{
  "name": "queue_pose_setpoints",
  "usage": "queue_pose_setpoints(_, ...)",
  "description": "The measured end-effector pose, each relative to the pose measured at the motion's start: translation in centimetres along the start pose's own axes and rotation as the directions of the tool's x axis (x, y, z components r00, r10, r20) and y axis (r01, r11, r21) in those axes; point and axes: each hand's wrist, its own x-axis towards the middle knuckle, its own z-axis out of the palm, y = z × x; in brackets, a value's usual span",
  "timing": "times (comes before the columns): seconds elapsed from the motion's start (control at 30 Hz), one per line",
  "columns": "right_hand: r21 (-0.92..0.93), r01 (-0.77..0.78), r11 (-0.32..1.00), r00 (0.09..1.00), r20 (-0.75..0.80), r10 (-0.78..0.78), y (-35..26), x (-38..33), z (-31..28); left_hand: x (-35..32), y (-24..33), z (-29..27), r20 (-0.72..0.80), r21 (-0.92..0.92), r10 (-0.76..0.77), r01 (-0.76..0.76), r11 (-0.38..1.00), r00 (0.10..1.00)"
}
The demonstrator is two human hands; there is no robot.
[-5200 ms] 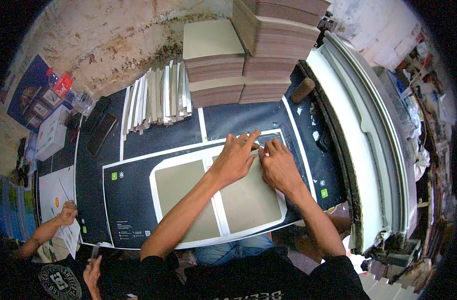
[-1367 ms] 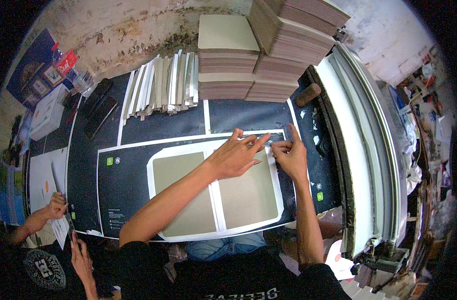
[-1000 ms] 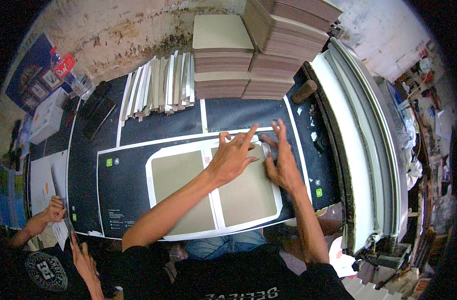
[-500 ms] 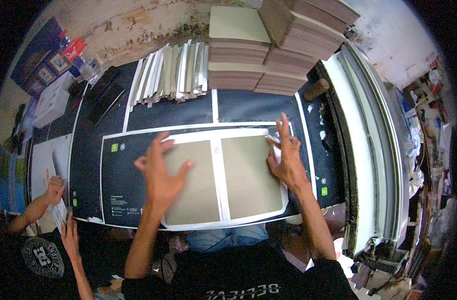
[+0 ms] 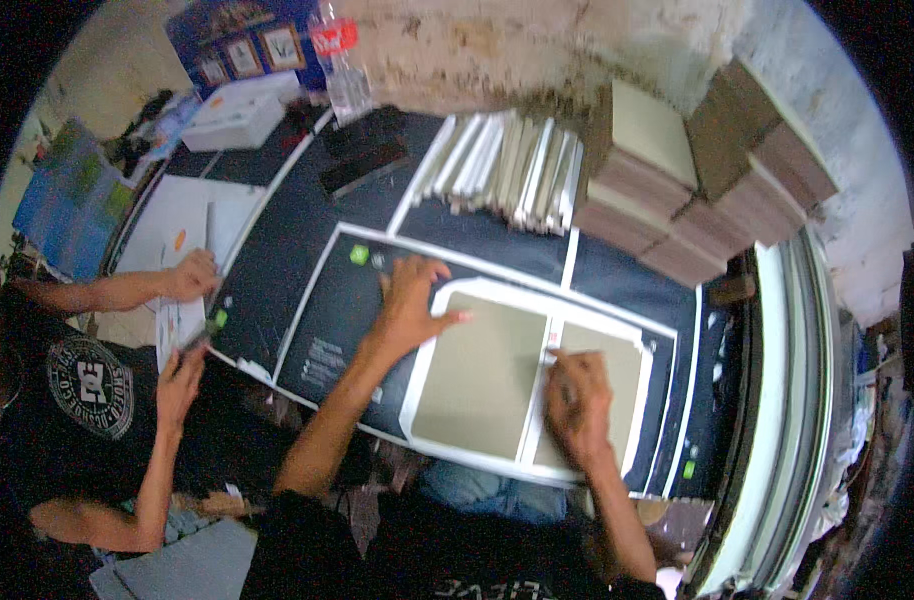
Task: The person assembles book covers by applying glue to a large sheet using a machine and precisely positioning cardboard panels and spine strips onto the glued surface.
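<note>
Two grey-brown boards, a left board (image 5: 477,375) and a right board (image 5: 617,385), lie flat side by side on a white-edged sheet (image 5: 410,410). A narrow white strip (image 5: 538,400) runs between them. My left hand (image 5: 412,310) is open over the sheet's upper left corner, fingers spread and thumb pointing toward the left board. Over the right board, close to the strip, my right hand (image 5: 580,405) has its fingers curled in. It is slightly blurred, and whatever its fingertips may hold is hidden.
Behind the sheet lie a pile of pale strips (image 5: 507,170) and stacks of cut board (image 5: 647,150). A long machine with rollers (image 5: 777,400) borders the right side. At left, a co-worker's hands (image 5: 187,280) handle white paper. A plastic bottle (image 5: 347,85) stands at the back.
My view has swung left and tilted. My right hand has left the sheet's upper right corner for the middle, its fingers now curled. My left hand stays open, now by the upper left corner.
</note>
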Motion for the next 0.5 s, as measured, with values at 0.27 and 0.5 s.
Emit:
queue_pose_setpoints(0.27,0.221,-0.007,0.975,0.97,0.239,-0.047,-2.0,2.8,4.4,1.4,0.0,2.4,0.022,-0.063,0.013,-0.012,0.998,1.0)
queue_pose_setpoints(0.5,0.159,-0.075,0.984,0.98,0.195,0.043,-3.3,2.1,5.3,0.9,1.4,0.3,0.074,0.004,0.069,-0.069,0.998,0.995)
